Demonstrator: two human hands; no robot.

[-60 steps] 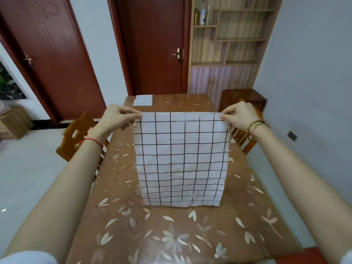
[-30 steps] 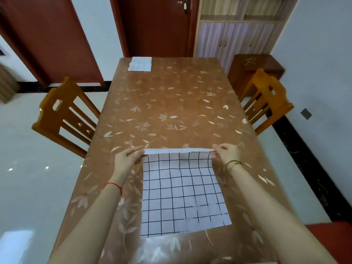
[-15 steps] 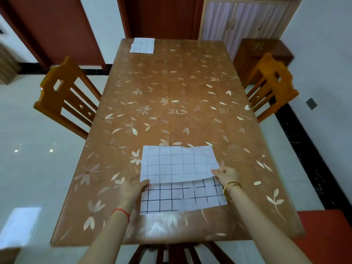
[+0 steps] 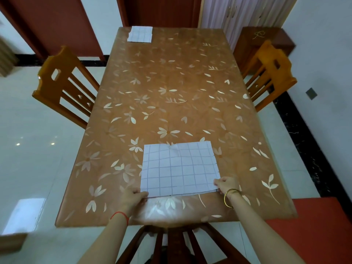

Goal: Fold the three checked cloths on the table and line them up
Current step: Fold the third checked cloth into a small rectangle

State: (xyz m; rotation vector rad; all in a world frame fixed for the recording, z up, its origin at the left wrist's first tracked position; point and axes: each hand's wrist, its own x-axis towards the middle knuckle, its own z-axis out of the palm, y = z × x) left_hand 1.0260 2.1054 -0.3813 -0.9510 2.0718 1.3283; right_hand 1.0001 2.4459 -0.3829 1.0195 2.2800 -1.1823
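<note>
A long brown tabletop [image 4: 171, 82] with a glossy pale leaf-and-flower pattern fills the middle of a white-tiled room, with dark red doors [image 4: 57, 21] behind it and a low dark wooden cabinet [image 4: 262, 40] by the far right wall. An orange wooden slat-back chair [image 4: 62, 86] stands at the left side and another like it [image 4: 270, 73] at the right, while a darker chair [image 4: 171, 242] is tucked in at the near end, where the person stands. Close to that near edge lies a white cloth with a thin dark grid [image 4: 179, 168]. It is flat and doubled over, its fainter side up, and a sliver of the layer beneath shows along the near side. The left hand [image 4: 133, 199], with a red string round the wrist, holds the cloth's near left corner, the fingers [image 4: 136, 191] curled in and pinching the edge. The right hand [image 4: 226, 184], with a gold bangle [image 4: 230, 197] on the wrist, pinches the near right corner the same way. Far off, at the far left corner of the tabletop, a smaller folded checked cloth [image 4: 140, 34] lies flat, well apart from the first.
</note>
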